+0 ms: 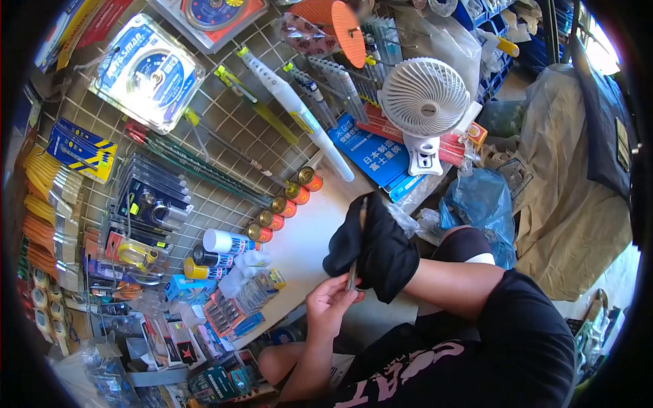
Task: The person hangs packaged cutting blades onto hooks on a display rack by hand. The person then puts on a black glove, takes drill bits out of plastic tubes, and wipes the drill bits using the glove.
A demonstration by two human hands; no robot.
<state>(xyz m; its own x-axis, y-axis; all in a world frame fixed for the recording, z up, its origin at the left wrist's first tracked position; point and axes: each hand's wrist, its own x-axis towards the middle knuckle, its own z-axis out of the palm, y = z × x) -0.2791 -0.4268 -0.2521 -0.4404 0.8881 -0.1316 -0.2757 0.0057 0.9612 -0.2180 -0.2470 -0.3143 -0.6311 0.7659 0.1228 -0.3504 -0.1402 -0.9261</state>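
Two hands meet at the center of the frame. The left hand [328, 304], below center, pinches the lower end of a slim rod [359, 241] between thumb and fingertips. The right forearm [449, 277] enters from the right and ends in a bunched black cloth [391, 251]; the right hand is covered, so its finger position cannot be told. The rod stands at a slight tilt across the front of the cloth, with its upper end near the cloth's top edge.

Handling, as a judgement: keep the pinch light and close to the rod's end, support the far end through the cloth, and hold loose folds away from the fingertips so that the rod does not slip or twist.

Materials: the cloth is matte, soft and deeply folded. The rod is narrow and straight, brownish with a paler lower part; its exact material cannot be told. The pale worktop [309, 228] left of the hands is flat and smooth. Along its far edge stand short cylindrical cans [309, 179] with orange-red sides and metallic tops. Above right, a white fan [427, 102] shows a round, ribbed plastic grille. Right of center lies a thin, crumpled blue bag [481, 204].
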